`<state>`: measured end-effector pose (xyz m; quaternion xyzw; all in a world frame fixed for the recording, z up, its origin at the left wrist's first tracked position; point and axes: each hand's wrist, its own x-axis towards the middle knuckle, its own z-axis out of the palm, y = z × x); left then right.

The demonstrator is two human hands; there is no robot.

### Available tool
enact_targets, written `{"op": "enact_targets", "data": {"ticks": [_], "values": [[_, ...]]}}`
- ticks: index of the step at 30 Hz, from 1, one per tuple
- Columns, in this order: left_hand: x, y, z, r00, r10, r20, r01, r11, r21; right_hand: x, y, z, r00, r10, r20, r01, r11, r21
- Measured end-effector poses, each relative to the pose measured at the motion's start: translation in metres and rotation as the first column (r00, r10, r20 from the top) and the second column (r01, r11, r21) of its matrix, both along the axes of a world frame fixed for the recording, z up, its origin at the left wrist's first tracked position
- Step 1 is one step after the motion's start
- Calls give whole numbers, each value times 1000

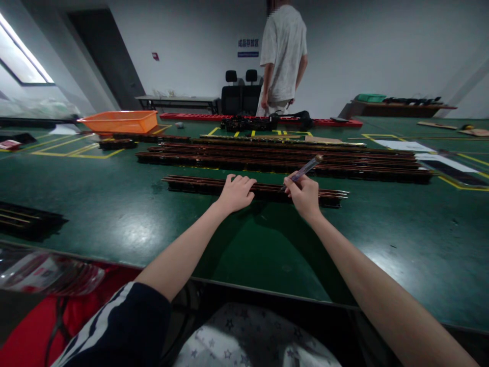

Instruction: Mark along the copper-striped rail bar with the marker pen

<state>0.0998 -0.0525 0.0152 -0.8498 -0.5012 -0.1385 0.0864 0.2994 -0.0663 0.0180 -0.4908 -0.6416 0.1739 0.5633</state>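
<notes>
The left hand (237, 193) is partly open: its fingers lie, a little bent and a little apart, over the near bundle (194, 185), and the thumb is at the right side of them. Whether it presses strongly, one cannot tell. The right hand (304, 194) is closed around a pen (307, 167), which is held tilted, with its upper end toward the far side and its lower end at the top of the near bundle. Whether the tip really touches, the picture does not show clearly.

The near bundle lies crosswise on the table (244, 250), under the left hand and beside the right one. Just behind it is the larger pile (237, 153), so this pile stands between the hands and the back of the table. At the far left there is an orange bin (122, 122), and nearer, at the left edge, a dark bundle (28, 220). Across the table, a person (284, 56) in a light shirt stands.

The near bundle is made of long, thin, straight strips, dark with reddish-brown shiny edges; at the right some ends are silvery and uneven. The pen is slender and seems partly transparent. The table has a smooth green surface with yellow lines (91, 156) and whitish reflections.
</notes>
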Motion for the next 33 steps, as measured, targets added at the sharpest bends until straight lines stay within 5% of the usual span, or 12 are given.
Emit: {"op": "enact_targets", "data": {"ticks": [33], "values": [[0, 0, 0, 1000, -10, 18, 10, 1000, -11, 0, 0, 1, 1000, 2, 13, -2, 1000, -2]]}}
